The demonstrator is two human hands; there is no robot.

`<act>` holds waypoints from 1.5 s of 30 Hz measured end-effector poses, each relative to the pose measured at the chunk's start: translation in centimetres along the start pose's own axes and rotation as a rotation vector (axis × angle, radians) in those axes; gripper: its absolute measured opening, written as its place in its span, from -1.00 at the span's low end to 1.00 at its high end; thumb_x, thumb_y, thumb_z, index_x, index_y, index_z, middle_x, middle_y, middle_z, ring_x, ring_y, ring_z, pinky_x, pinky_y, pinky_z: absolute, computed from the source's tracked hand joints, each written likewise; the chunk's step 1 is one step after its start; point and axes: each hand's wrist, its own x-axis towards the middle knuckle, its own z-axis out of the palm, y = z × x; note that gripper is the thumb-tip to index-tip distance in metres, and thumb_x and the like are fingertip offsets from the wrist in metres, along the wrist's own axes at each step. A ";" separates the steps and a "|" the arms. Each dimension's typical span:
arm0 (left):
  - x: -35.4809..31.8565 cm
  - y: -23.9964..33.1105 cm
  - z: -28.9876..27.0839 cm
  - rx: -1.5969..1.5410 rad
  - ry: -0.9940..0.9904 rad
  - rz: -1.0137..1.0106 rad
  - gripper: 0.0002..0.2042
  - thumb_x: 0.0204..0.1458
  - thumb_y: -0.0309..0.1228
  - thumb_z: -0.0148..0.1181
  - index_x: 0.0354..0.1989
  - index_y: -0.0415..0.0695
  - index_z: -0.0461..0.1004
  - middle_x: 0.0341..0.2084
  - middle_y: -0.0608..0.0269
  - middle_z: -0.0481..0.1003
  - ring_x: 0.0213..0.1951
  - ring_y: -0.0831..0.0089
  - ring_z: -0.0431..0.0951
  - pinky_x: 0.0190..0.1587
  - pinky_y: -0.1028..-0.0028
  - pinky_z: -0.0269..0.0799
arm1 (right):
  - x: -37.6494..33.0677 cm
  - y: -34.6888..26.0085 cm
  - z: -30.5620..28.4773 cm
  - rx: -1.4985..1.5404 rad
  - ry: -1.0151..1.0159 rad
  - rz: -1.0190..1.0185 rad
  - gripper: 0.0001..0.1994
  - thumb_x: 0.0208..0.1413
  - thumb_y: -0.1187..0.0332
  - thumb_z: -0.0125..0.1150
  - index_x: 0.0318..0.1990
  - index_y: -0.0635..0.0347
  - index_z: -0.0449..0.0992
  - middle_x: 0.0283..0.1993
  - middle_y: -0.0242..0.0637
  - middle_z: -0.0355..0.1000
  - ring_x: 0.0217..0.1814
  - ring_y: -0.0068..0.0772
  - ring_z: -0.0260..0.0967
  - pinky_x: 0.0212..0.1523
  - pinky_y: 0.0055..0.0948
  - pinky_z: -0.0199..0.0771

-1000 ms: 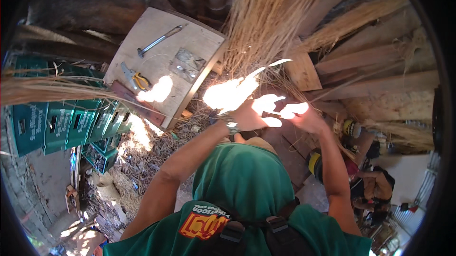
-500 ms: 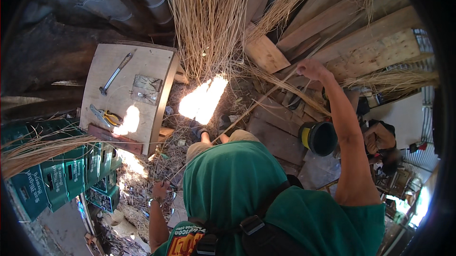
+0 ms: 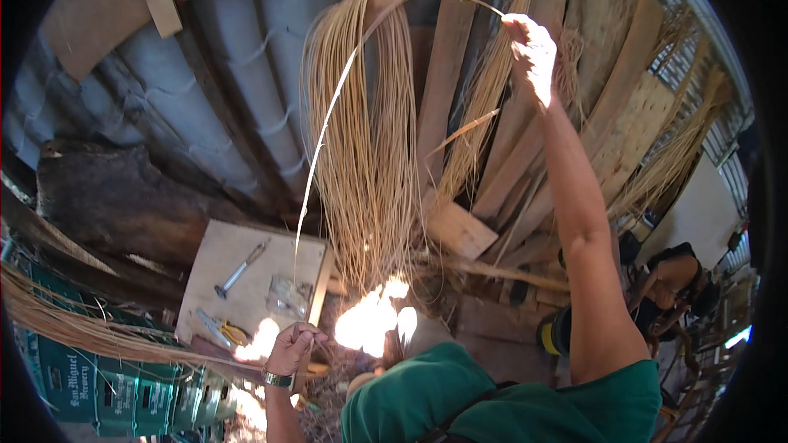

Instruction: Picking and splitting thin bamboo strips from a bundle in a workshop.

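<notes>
My right hand [image 3: 532, 57] is raised high at the upper right, its fingers closed on one end of a long, pale cane strip [image 3: 339, 86]. The strip bows up and over to the left, past a hanging bundle of cane strands [image 3: 361, 131], then drops toward the wooden worktable [image 3: 234, 250]. Low by the table's near corner, my left hand [image 3: 293, 353] is closed in a pinch, with a thin pale piece of the strip showing at its fingers. The stretch just above that hand is hard to make out against a metal plate [image 3: 287, 295] on the tabletop.
A hammer [image 3: 242, 269] and yellow-handled pliers [image 3: 226, 330] lie on the table. Green crates [image 3: 123, 394] stand at lower left beneath more strands [image 3: 90, 324]. Planks [image 3: 447, 73] lean at the back. Another person [image 3: 673, 283] sits at the right.
My right hand has lifted up and away, and the strip now arches high instead of running straight across my lap. The view has tilted upward; my left hand stays low on the left.
</notes>
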 end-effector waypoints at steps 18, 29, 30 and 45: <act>12.7 10.0 12.1 0.520 0.312 0.694 -0.85 0.08 -0.58 0.00 -0.22 -0.31 0.47 -0.40 0.17 0.58 -0.37 0.45 0.56 -0.29 0.52 0.44 | 22.7 14.2 7.1 0.142 -0.553 0.552 -0.73 0.00 0.18 0.26 -0.22 0.14 0.61 -0.33 -0.38 0.53 -0.31 -0.53 0.45 -0.29 -0.46 0.46; 21.6 -3.8 10.1 -0.153 0.430 0.460 -0.89 0.06 -0.44 0.11 -0.33 -0.20 0.50 -0.45 0.30 0.49 -0.39 0.54 0.48 -0.28 0.56 0.39 | 10.8 20.3 9.4 0.335 -0.720 0.804 -0.76 0.20 0.22 0.13 -0.18 0.22 0.50 -0.39 -0.35 0.49 -0.46 -0.61 0.36 -0.48 -0.60 0.36; 21.6 -4.3 9.7 -0.035 0.489 0.376 -0.88 0.07 -0.42 0.12 -0.32 -0.20 0.50 -0.46 0.31 0.49 -0.39 0.54 0.47 -0.29 0.56 0.38 | 8.2 20.0 9.7 0.359 -0.713 0.848 -0.76 0.20 0.22 0.13 -0.17 0.23 0.50 -0.38 -0.35 0.49 -0.44 -0.61 0.37 -0.47 -0.61 0.36; 35.1 -8.1 5.4 0.550 0.751 0.089 -0.62 0.05 -0.23 0.19 -0.04 -0.24 0.45 -0.47 0.21 0.54 -0.39 0.48 0.51 -0.30 0.43 0.40 | -36.6 13.4 -4.9 0.387 -0.902 1.735 -0.78 0.22 0.16 0.09 -0.24 0.10 0.47 -0.47 -0.49 0.40 -0.50 -0.71 0.26 -0.52 -0.64 0.20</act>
